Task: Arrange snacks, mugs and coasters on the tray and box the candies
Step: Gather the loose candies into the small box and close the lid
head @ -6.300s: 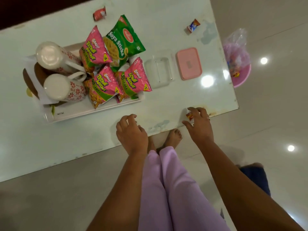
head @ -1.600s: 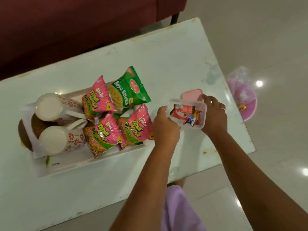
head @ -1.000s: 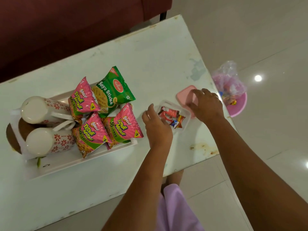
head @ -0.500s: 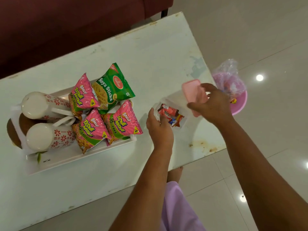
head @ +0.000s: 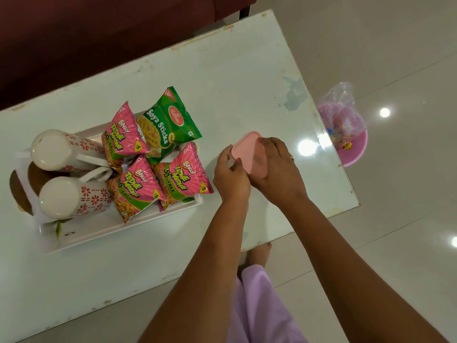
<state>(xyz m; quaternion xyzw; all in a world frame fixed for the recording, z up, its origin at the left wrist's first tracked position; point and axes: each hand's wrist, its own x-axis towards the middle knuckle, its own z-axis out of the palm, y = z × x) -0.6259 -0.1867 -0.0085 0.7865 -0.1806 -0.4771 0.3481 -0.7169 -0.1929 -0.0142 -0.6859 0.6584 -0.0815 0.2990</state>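
Note:
A pink lid (head: 248, 154) lies over the small clear candy box, which is hidden beneath it along with the candies. My right hand (head: 279, 169) presses on the lid from the right. My left hand (head: 231, 179) holds the box's left side, thumb on the lid edge. To the left, a white tray (head: 103, 229) carries two floral mugs (head: 71, 196) lying on their sides, three pink Bingo packets (head: 183, 177) and a green Soya Sticks packet (head: 168, 125). Brown coasters (head: 18, 191) show under the mugs at the tray's left end.
The white table (head: 235, 78) ends close to the right of my hands. A pink bowl (head: 356, 152) with a plastic bag sits on the floor beyond that edge. A dark red sofa (head: 99, 33) stands behind the table. My foot shows below the table's near edge.
My right hand picked the pink lid up from the table and brought it down over the candy box. The left hand stayed at the box's left side.

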